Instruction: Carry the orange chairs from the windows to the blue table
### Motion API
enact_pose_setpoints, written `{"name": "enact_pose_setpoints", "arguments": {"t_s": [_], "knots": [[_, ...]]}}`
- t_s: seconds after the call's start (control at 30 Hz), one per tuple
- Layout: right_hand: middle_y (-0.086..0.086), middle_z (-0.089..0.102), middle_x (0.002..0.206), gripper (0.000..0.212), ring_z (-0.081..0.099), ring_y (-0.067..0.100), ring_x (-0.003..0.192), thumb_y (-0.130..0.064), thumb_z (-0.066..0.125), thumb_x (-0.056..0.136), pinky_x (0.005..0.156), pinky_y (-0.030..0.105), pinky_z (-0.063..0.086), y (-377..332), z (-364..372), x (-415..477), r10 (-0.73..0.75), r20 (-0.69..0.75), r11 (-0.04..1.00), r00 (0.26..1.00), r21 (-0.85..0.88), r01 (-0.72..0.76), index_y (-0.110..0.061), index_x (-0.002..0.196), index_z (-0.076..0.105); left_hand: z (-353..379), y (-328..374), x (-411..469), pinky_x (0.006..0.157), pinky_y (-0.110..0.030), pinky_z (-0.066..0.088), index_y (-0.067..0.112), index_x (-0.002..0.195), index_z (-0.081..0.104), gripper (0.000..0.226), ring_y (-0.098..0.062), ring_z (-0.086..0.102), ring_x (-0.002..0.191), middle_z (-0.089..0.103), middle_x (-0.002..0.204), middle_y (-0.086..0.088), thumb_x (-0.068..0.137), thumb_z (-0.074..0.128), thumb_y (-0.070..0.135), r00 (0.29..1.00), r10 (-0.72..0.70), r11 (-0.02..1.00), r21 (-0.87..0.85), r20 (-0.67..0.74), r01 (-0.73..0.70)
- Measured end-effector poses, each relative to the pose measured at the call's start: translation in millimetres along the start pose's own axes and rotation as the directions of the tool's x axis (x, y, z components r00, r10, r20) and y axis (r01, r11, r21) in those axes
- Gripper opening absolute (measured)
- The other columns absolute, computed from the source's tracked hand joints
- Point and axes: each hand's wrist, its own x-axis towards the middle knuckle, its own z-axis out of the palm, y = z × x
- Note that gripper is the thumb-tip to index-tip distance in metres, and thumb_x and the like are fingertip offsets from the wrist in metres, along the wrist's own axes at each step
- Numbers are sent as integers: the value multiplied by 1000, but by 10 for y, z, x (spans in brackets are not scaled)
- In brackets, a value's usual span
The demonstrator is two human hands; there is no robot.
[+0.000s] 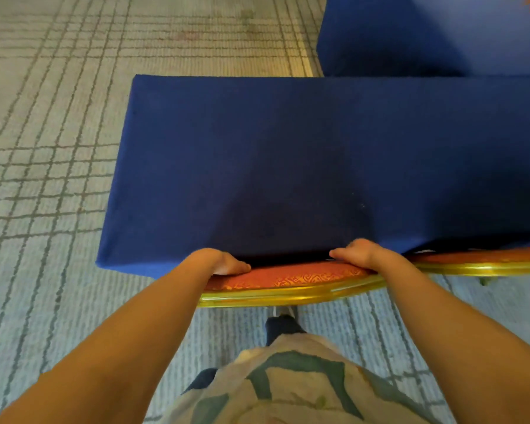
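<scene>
Grey carpet point(43, 148) crossed by a grid of dark lines lies open to the left of the blue, cloth-covered tabletop point(288, 148). We hold the orange chair point(288, 278) against the tabletop's near edge. Our left hand point(224, 262) and right hand point(357, 251) have their fingers curled over its patterned, gold-framed back. A second chair point(487, 261) stands just beside it on the right.

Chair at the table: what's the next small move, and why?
Probably let go: the left hand and right hand grip the top of the chair, whose back already sits against the blue table, in line with the second chair beside it.
</scene>
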Motion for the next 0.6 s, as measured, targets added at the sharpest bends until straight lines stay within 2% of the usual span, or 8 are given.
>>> {"name": "enact_pose_setpoints", "arguments": {"t_s": [0.1, 0.2, 0.27, 0.33, 0.37, 0.4, 0.43, 0.6], "knots": [[11, 63, 88, 37, 61, 31, 91, -46, 56, 91, 83, 36, 45, -23, 102, -394, -15, -259, 986, 966, 155, 57, -14, 75, 63, 67, -11, -178, 80, -40, 42, 18, 115, 62, 59, -30, 58, 104, 59, 127, -9, 87, 44, 67, 982, 141, 988, 72, -124, -133], [7, 60, 82, 37, 56, 32, 87, -43, 49, 93, 82, 39, 44, -7, 385, -821, 50, -485, 964, 873, 252, 85, -18, 67, 56, 155, -112, -355, 82, -38, 41, 13, 112, 64, 55, -30, 58, 105, 60, 116, -10, 92, 43, 59, 922, 295, 956, 77, -251, -284], [8, 55, 75, 39, 52, 30, 86, -35, 43, 97, 75, 39, 40, -24, 639, -1075, 9, -612, 944, 791, 266, 194, -18, 63, 50, 233, -222, -496, 76, -34, 40, 9, 95, 62, 46, -27, 57, 89, 59, 99, -10, 93, 46, 52, 857, 397, 913, 50, -329, -404], [14, 60, 97, 30, 51, 29, 105, -29, 42, 101, 86, 36, 36, -53, 833, -1267, -18, -652, 908, 758, 307, 285, -21, 81, 63, 330, -334, -627, 70, -33, 37, 10, 84, 56, 40, -26, 52, 78, 54, 85, -9, 95, 46, 47, 790, 456, 871, 24, -411, -490], [17, 57, 127, 28, 47, 29, 124, -30, 44, 101, 100, 37, 34, -83, 918, -1380, -8, -634, 891, 773, 346, 294, -16, 112, 66, 389, -404, -722, 69, -34, 38, 11, 83, 55, 39, -25, 51, 77, 54, 82, -8, 97, 44, 47, 754, 483, 849, 28, -444, -527], [15, 44, 148, 41, 38, 28, 138, -31, 49, 100, 109, 37, 29, -103, 1016, -1494, 9, -617, 874, 787, 387, 293, -13, 137, 53, 457, -481, -803, 69, -34, 39, 13, 84, 54, 41, -25, 52, 77, 55, 81, -7, 98, 41, 48, 719, 515, 827, 48, -467, -561], [14, 38, 153, 54, 35, 28, 141, -31, 55, 97, 111, 36, 28, -128, 1114, -1611, 19, -603, 855, 797, 423, 300, -11, 146, 42, 518, -542, -888, 70, -36, 41, 14, 86, 54, 41, -25, 54, 77, 56, 83, -6, 98, 38, 50, 687, 550, 803, 75, -475, -591], [13, 59, 124, 57, 59, 28, 109, -24, 67, 90, 92, 38, 45, -88, 1573, -2067, 23, -633, 792, 773, 483, 372, -9, 142, 48, 825, -786, -1144, 89, -47, 48, 11, 120, 52, 45, -30, 57, 104, 57, 117, -6, 95, 45, 48, 590, 647, 733, 180, -483, -656]]}}
